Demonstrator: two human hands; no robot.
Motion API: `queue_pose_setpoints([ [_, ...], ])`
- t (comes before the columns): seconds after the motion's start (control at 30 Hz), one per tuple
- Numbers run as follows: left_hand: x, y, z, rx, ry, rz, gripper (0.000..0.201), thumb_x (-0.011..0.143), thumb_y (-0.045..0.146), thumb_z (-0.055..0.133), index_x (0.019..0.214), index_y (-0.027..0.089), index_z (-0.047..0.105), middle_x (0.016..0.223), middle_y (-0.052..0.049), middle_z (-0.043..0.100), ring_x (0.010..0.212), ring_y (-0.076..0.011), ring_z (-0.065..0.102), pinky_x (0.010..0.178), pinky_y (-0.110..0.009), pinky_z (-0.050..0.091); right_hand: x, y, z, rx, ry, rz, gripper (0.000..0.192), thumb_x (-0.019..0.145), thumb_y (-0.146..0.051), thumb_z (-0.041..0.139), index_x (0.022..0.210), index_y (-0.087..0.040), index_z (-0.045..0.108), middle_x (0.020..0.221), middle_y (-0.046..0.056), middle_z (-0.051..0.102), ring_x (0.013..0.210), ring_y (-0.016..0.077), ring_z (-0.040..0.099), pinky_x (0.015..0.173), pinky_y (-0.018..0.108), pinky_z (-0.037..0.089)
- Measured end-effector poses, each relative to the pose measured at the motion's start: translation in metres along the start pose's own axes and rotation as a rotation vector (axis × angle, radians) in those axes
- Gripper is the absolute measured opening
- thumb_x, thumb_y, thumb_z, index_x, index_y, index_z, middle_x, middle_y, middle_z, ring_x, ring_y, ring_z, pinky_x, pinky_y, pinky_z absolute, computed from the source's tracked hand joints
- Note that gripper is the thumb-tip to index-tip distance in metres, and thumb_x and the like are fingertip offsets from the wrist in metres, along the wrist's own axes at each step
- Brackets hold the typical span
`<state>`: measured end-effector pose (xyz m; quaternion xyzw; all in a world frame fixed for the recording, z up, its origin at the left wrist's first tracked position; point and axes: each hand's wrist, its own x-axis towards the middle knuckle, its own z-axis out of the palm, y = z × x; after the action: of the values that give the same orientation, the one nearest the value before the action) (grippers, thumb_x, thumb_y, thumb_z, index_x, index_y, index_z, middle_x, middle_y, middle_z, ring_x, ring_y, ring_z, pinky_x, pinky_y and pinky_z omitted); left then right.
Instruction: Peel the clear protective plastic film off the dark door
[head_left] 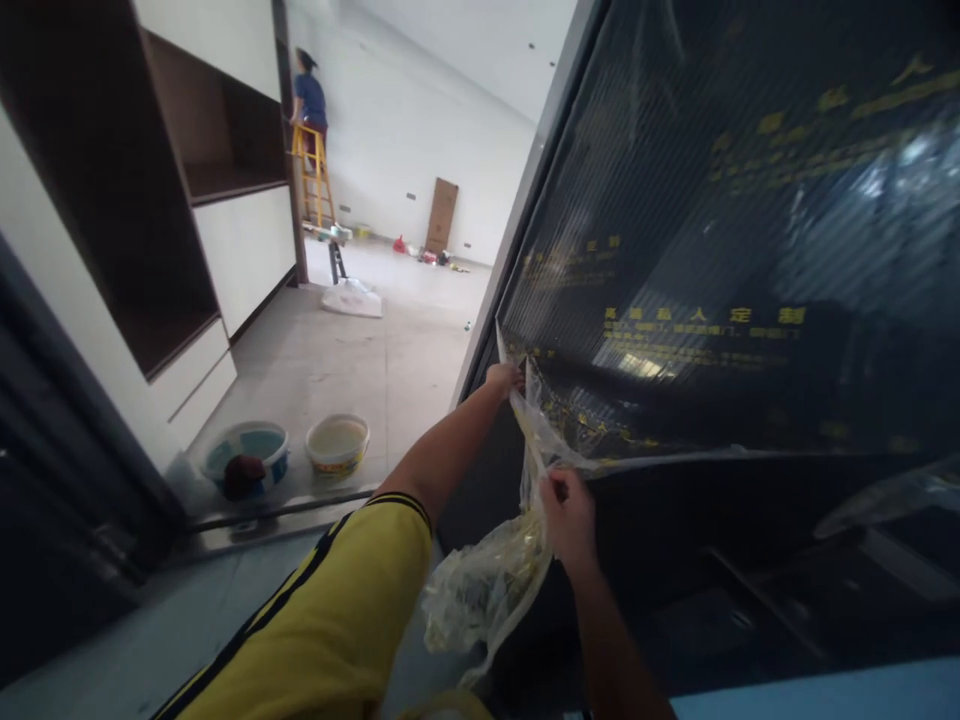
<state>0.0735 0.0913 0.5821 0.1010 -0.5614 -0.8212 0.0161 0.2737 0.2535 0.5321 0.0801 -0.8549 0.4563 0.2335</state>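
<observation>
A dark glass door panel [750,250] fills the right side, covered by clear protective film with yellow print. The film [540,440] hangs loose near the panel's left edge and bunches into a crumpled wad [480,585] lower down. My left hand [502,378], arm in a yellow sleeve, reaches up and pinches the film at the door's edge. My right hand [568,515] grips the loose film lower, just above the crumpled wad.
Two plastic buckets [247,455] [337,443] stand on the floor by a metal threshold. A brown and white cabinet [187,200] lines the left wall. Far off, a person [309,95] stands on an orange ladder [315,175]; a white bag [352,298] and debris lie on the floor.
</observation>
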Motion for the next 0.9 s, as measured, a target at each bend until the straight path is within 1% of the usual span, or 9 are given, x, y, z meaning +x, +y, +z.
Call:
queue_pose_setpoints([
  [0.1,0.002,0.005,-0.021,-0.111,-0.001,-0.044,0.022,0.104,0.023,0.051,0.119,0.012,0.062,0.107,-0.01,0.07,0.082,-0.0135,0.066,0.073,-0.027,0.056,0.001,-0.002,0.004,0.018,0.006,0.007,0.028,0.081,-0.047,0.058,0.078,-0.02,0.066,0.076,0.004,0.068,0.073,0.0184,0.062,0.074,0.031,0.052],
  [0.27,-0.012,0.038,-0.056,-0.212,-0.1,-0.047,0.016,0.1,0.008,0.046,0.103,0.009,0.062,0.093,-0.009,0.072,0.07,-0.0105,0.067,0.065,-0.023,0.055,0.005,-0.002,0.01,0.069,0.023,0.034,0.033,0.079,-0.05,0.058,0.082,-0.019,0.067,0.077,0.006,0.07,0.073,0.0203,0.064,0.075,0.034,0.053],
  [0.37,-0.029,0.057,-0.067,-0.203,-0.154,-0.03,0.013,0.097,0.007,0.051,0.096,0.01,0.063,0.092,-0.009,0.074,0.071,-0.0135,0.071,0.063,-0.024,0.056,0.007,-0.002,0.013,0.08,0.035,0.034,0.033,0.077,-0.051,0.059,0.083,-0.019,0.068,0.08,0.008,0.071,0.075,0.0219,0.066,0.076,0.036,0.053],
  [0.47,-0.049,0.064,-0.067,-0.151,-0.182,0.008,0.008,0.093,0.007,0.059,0.093,0.01,0.066,0.098,-0.012,0.076,0.073,-0.0161,0.073,0.063,-0.025,0.054,0.006,-0.004,0.014,0.086,0.059,0.06,0.035,0.076,-0.051,0.059,0.084,-0.019,0.07,0.081,0.009,0.072,0.075,0.0231,0.067,0.075,0.037,0.053],
  [0.53,-0.062,0.06,-0.063,-0.109,-0.185,0.049,0.004,0.091,0.012,0.065,0.092,0.011,0.07,0.105,-0.013,0.077,0.077,-0.0176,0.073,0.069,-0.027,0.055,0.004,-0.008,0.014,0.101,0.078,0.067,0.036,0.074,-0.052,0.061,0.085,-0.019,0.07,0.081,0.009,0.072,0.075,0.0233,0.067,0.075,0.038,0.054],
  [0.6,-0.073,0.051,-0.058,-0.078,-0.184,0.09,0.008,0.09,0.017,0.069,0.094,0.012,0.073,0.11,-0.013,0.077,0.091,-0.0201,0.075,0.085,-0.031,0.055,0.0,-0.014,0.014,0.123,0.093,0.068,0.035,0.071,-0.051,0.063,0.085,-0.019,0.07,0.08,0.008,0.072,0.074,0.0226,0.067,0.075,0.038,0.054],
  [0.73,-0.099,0.022,-0.045,-0.039,-0.173,0.156,0.019,0.091,0.019,0.067,0.107,0.011,0.075,0.121,-0.013,0.076,0.126,-0.0222,0.064,0.113,-0.032,0.042,-0.01,-0.032,0.012,0.237,0.165,0.109,0.032,0.069,-0.048,0.069,0.084,-0.02,0.068,0.081,0.006,0.072,0.074,0.0206,0.067,0.073,0.034,0.055],
  [0.8,-0.114,0.01,-0.037,0.004,-0.16,0.216,0.024,0.092,0.021,0.066,0.113,0.012,0.075,0.124,-0.012,0.075,0.129,-0.0226,0.062,0.115,-0.033,0.04,-0.015,-0.042,0.011,0.289,0.193,0.121,0.031,0.069,-0.047,0.072,0.085,-0.02,0.067,0.082,0.005,0.072,0.075,0.0198,0.067,0.074,0.033,0.056],
  [0.9,-0.137,-0.002,-0.024,0.054,-0.181,0.275,0.027,0.096,0.027,0.064,0.116,0.013,0.074,0.113,-0.011,0.076,0.114,-0.0213,0.067,0.107,-0.033,0.046,-0.015,-0.053,0.011,0.335,0.193,0.109,0.03,0.07,-0.043,0.073,0.089,-0.021,0.067,0.085,0.004,0.072,0.077,0.0195,0.068,0.075,0.033,0.056],
])
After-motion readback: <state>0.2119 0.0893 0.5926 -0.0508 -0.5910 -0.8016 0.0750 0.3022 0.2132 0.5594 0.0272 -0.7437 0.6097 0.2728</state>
